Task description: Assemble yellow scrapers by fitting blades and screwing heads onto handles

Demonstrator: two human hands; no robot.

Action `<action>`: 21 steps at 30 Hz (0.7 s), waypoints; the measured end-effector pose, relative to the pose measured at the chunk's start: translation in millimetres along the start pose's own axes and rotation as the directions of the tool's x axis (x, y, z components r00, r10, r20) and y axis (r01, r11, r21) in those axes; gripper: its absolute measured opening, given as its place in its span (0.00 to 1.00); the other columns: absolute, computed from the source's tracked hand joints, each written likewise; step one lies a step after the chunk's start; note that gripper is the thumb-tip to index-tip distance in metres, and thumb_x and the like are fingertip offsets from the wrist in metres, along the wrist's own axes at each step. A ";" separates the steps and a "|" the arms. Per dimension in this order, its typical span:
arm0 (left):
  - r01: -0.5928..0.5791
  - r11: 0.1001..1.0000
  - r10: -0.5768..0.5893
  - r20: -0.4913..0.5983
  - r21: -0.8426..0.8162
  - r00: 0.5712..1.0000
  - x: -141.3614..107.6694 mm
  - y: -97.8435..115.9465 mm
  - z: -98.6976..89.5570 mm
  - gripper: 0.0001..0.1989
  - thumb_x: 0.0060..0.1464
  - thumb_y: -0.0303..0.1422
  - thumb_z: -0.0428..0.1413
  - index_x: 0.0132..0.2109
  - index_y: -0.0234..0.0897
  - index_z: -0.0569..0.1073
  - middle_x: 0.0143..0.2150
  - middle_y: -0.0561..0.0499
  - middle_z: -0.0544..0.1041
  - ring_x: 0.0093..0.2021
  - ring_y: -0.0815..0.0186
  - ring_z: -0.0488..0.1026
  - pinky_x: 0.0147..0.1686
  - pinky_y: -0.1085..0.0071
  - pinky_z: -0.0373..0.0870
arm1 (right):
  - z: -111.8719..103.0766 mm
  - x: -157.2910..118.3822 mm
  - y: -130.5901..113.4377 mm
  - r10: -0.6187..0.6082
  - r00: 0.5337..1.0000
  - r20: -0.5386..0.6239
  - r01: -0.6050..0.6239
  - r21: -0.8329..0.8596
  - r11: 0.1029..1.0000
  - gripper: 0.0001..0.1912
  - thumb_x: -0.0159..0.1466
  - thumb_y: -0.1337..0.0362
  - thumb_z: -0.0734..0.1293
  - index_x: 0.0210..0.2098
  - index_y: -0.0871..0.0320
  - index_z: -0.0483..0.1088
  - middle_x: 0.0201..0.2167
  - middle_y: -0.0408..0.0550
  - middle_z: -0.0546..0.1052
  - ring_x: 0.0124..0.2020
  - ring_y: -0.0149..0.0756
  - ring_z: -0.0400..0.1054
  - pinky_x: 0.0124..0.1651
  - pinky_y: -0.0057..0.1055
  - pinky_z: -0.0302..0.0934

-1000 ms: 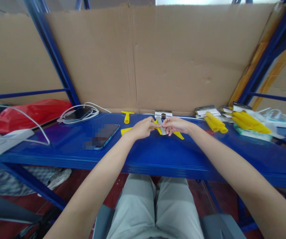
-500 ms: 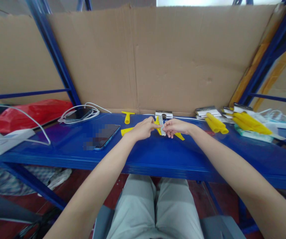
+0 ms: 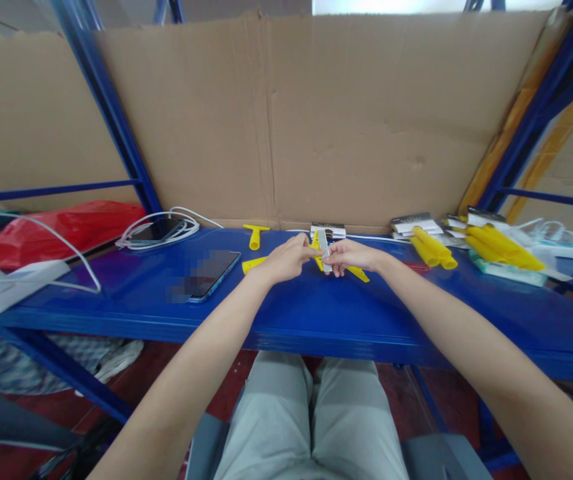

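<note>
My left hand is closed in a pinch at a yellow plastic piece, its index finger stretched toward a flat silver-grey strip. On the other side, my right hand has its fingers curled round the near part of that strip. The strip stands against the yellow piece, both a little above or at the tabletop; fingers hide part of the contact. Another yellow part pokes out below my right hand. Beside my left wrist lies a yellow handle-like piece, and behind it a T-shaped yellow piece.
On the blue table, a phone lies left, with a coiled white cable behind. Yellow tubular handles with white-and-black cards, and more yellow pieces, lie right. A cardboard wall closes the back.
My right hand has shifted slightly left, its fingers closing further over the near end of the strip. My left hand stays in place.
</note>
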State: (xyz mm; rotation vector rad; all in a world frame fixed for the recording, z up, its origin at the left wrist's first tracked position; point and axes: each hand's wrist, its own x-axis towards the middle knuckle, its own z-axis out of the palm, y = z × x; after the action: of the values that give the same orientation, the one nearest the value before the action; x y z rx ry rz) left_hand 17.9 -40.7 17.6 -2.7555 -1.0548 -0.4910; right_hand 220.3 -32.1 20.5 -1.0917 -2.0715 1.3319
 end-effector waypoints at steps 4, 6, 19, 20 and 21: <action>-0.010 0.998 0.010 -0.005 -0.055 1.000 1.1 -1.4 2.8 0.21 0.56 0.24 0.48 0.55 0.45 0.70 0.39 0.49 0.64 0.43 0.65 0.65 0.45 0.68 0.63 | -0.2 1.7 2.1 -0.012 1.000 -0.006 0.012 -0.007 1.000 0.06 0.54 0.65 0.67 0.26 0.62 0.67 0.21 0.43 0.76 0.18 0.24 0.67 0.22 0.20 0.58; -0.007 0.997 0.007 0.001 -0.075 1.000 1.6 -1.6 4.0 0.21 0.56 0.25 0.48 0.55 0.45 0.69 0.40 0.49 0.65 0.43 0.65 0.66 0.46 0.67 0.63 | -0.3 1.9 2.4 -0.006 1.000 -0.007 0.006 -0.008 1.000 0.05 0.54 0.66 0.67 0.26 0.61 0.67 0.19 0.42 0.75 0.18 0.24 0.67 0.22 0.20 0.58; 0.038 0.998 -0.035 0.045 -0.053 0.998 2.4 -5.9 8.1 0.19 0.54 0.26 0.52 0.53 0.43 0.72 0.41 0.47 0.68 0.45 0.63 0.68 0.47 0.66 0.64 | 2.0 4.2 6.7 0.047 0.998 -0.045 -0.053 -0.133 0.990 0.11 0.57 0.59 0.66 0.25 0.61 0.67 0.20 0.45 0.76 0.13 0.22 0.61 0.15 0.20 0.52; 0.039 0.998 -0.036 0.067 -0.048 0.997 2.6 -5.5 8.0 0.19 0.54 0.26 0.52 0.53 0.42 0.72 0.42 0.47 0.69 0.45 0.62 0.68 0.47 0.66 0.64 | 0.4 3.3 4.8 0.054 0.996 -0.078 -0.068 -0.188 0.980 0.12 0.58 0.59 0.65 0.24 0.61 0.67 0.19 0.44 0.75 0.12 0.22 0.59 0.15 0.20 0.51; 0.041 0.998 -0.037 0.092 -0.043 0.995 2.6 -5.0 7.9 0.19 0.54 0.26 0.52 0.53 0.42 0.72 0.42 0.47 0.69 0.45 0.62 0.68 0.47 0.66 0.64 | -2.1 1.8 2.4 0.056 0.991 -0.121 -0.085 -0.257 0.963 0.12 0.59 0.60 0.64 0.23 0.61 0.67 0.18 0.44 0.73 0.12 0.21 0.58 0.15 0.20 0.51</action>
State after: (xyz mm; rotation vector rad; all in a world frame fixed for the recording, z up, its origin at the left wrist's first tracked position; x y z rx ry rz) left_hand 18.3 -33.4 11.3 -2.8258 -1.1331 -0.4026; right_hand 221.7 -29.0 19.1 -1.3304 -2.1848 1.0202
